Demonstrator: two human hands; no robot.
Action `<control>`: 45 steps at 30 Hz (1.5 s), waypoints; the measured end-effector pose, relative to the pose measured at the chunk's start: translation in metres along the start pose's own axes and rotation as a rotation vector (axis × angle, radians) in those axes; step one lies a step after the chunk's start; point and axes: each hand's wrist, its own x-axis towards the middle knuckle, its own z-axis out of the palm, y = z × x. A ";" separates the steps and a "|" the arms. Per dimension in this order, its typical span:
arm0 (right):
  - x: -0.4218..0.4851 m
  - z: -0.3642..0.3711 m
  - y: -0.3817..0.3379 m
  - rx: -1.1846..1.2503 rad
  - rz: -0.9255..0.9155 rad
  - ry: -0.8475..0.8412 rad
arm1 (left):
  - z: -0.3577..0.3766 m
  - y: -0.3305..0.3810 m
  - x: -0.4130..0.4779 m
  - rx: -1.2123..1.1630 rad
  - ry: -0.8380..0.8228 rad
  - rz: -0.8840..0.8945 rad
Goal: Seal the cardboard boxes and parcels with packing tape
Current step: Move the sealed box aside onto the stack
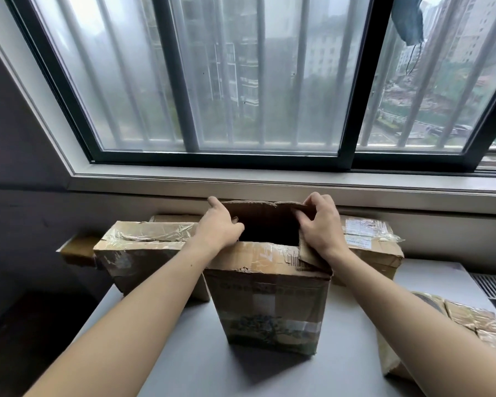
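Head view, central carton point(267, 305) under inspection: it stands upright on the grey desk point(184, 368), directly ahead of the person, long axis vertical, mouth pointing up and not yet closed. The rear flap point(258, 209) stands raised, its edge running left to right between the two hands. Left grip point(218, 227) is curled over the flap's left corner; right grip point(321, 224) is clenched on its right corner, just above the side flap point(309, 253), which leans against that wrist. Both hands are equally near and both are grasping cardboard. The front flap point(258, 257), carrying old tape, lies over the near part of the mouth, leaving a dark gap behind it. Judgement: the rear flap must come down towards the person to meet the front flap before any tape goes on. No tape roll is visible. A taped box point(143, 253) sits just left, another point(370, 242) behind right, a parcel point(470, 325) near right
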 end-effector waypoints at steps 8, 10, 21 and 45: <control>-0.003 -0.002 0.007 -0.156 -0.038 -0.055 | -0.002 -0.006 -0.004 -0.009 0.024 0.078; -0.004 -0.003 0.007 -0.178 -0.021 -0.079 | 0.002 -0.007 -0.004 -0.043 0.049 0.065; -0.001 -0.002 0.002 -0.292 0.120 -0.110 | 0.002 -0.016 -0.013 -0.271 0.168 0.108; -0.006 -0.008 0.005 -0.174 0.167 -0.166 | 0.007 -0.022 0.011 -0.143 -0.025 0.138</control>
